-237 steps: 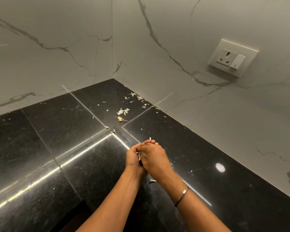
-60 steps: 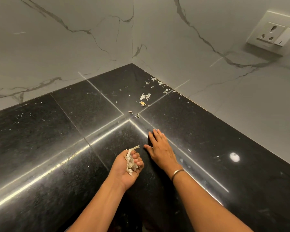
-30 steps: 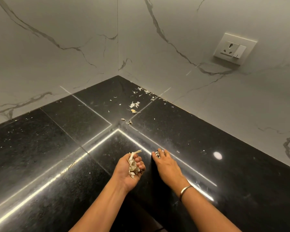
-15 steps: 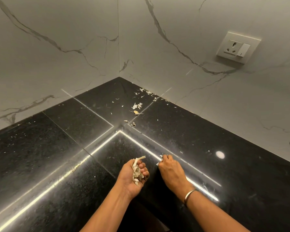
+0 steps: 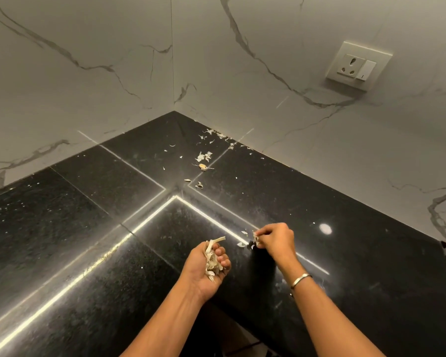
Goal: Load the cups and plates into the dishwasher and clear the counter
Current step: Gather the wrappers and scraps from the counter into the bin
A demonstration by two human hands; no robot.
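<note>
- the peels (image 5: 204, 157) look dry, papery and featherlight; they would likely crumble or blow off, so they are best pinched in small clumps or swept together.
- they are pale cream bits, scattered on the black worktop (image 5: 88, 228) near its far corner.
- the left hand (image 5: 208, 269) is palm up, fingers curled round a bunch of peels.
- the right hand (image 5: 276, 240) pinches a few more peels just above the worktop.

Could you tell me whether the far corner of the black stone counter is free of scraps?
No, pale peel scraps lie scattered on the black stone counter in that corner.
</note>
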